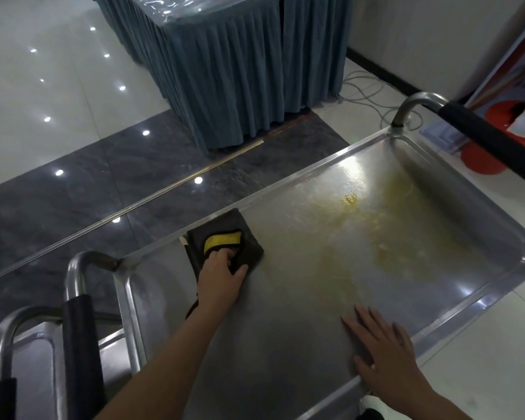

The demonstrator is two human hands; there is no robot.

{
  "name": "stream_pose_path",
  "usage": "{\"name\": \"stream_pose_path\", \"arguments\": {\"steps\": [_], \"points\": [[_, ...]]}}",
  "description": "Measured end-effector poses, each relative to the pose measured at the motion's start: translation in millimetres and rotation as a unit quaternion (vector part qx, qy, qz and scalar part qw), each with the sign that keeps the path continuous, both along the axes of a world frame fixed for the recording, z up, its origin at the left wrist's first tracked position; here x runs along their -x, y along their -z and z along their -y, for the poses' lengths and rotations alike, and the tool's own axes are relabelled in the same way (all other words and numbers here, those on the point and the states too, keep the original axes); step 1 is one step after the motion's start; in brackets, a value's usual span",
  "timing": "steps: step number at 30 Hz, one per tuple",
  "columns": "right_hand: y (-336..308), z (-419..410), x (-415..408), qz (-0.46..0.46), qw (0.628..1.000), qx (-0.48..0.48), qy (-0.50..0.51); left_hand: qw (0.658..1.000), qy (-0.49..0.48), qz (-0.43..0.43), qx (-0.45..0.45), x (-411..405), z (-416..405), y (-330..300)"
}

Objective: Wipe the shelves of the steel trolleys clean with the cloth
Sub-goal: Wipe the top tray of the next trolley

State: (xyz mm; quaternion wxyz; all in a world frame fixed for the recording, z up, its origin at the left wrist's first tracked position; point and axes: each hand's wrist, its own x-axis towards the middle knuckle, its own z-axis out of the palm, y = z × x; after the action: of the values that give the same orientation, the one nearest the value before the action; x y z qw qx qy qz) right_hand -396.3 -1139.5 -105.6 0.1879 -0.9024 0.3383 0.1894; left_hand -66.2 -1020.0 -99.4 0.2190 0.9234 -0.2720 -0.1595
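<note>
Nearest the camera, the right hand (385, 356) lay flat on the top shelf (285, 328) of the steel trolley (497, 234), fingers straight and spread, its palm close to the near rim. Further along, the left hand (222, 275) pressed down on the cloth (225, 237) with its fingers curled into the fabric — a dark grey cloth with a yellow band showing at a fold, lying on the shelf just beside the far rim, one corner lapping over it. At the near left stood a second trolley (40, 359), its steel handle (79, 328) wrapped in a black grip and its shelf lower in view. Beyond the hands, the right half of the top shelf carried a yellowish smear (376, 219) with a brighter yellow blob — well apart from the cloth. At that end rose a curved handle (479, 131) with a black sleeve. Past the trolley, dark stone tiles (73, 189) met glossy white flooring. A table draped in a pleated blue-grey skirt (231, 74) stood further off, cables (367, 89) trailing on the floor beside it, and red plastic items (482, 162) sat by the wall at the right.
</note>
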Motion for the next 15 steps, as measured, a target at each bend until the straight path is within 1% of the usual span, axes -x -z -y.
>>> {"name": "stream_pose_path", "arguments": {"steps": [5,7,9,11,13,15], "points": [[3.6,-2.3,-2.5,-0.004,1.0,-0.004,0.005,0.998,-0.007,-0.064,0.028,2.2,8.2,-2.6],[1.9,-4.0,-3.5,0.015,1.0,-0.013,0.019,0.995,0.01,-0.088,0.051,-4.8,9.5,-4.1],[1.0,-5.0,-2.8,0.038,0.998,-0.034,0.029,0.993,0.04,-0.092,0.06,-22.2,12.7,-8.9],[5.3,-5.0,-1.4,0.031,0.999,-0.03,0.026,0.991,0.064,-0.09,0.071,-46.5,20.5,-17.1],[9.0,-3.3,0.3,0.031,0.999,-0.024,0.023,0.991,0.059,-0.085,0.084,-70.7,28.1,-22.9],[9.9,-3.1,-0.1,0.022,1.0,-0.015,0.017,0.994,0.062,-0.085,0.042,-87.8,32.4,-22.8]]}}
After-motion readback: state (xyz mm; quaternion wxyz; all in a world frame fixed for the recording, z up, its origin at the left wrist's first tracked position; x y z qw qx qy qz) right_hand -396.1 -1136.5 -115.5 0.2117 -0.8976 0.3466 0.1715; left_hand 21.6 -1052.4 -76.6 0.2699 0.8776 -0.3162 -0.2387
